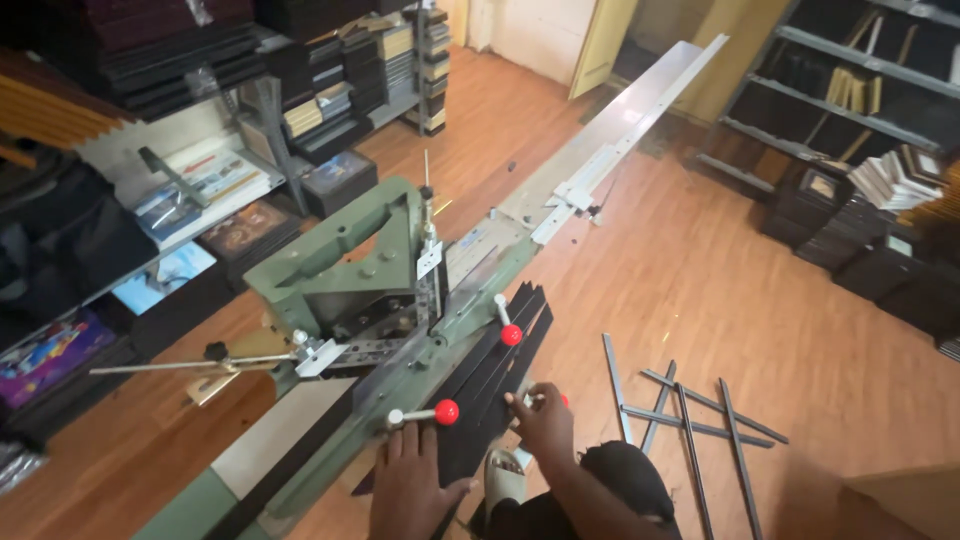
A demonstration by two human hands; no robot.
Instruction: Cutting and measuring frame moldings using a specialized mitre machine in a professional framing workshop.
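Note:
A green mitre cutting machine [350, 270] stands in the middle, with a long metal rail [640, 110] running off to the upper right. Several dark moulding strips [505, 365] lie along its near side. My left hand [410, 480] rests flat on the machine's edge with fingers apart, just below a lever with a red knob [447, 411]. My right hand [545, 420] is curled around another short lever; a bit of its red knob [563, 400] shows past the fingers. A third red-knobbed lever [511, 335] sticks up further back, untouched.
Loose dark strips [690, 410] lie scattered on the wooden floor to the right. Shelves of frames and prints [200, 180] line the left, and stacked frames [880, 200] the right. My foot in a pale sandal [505, 475] is below the machine.

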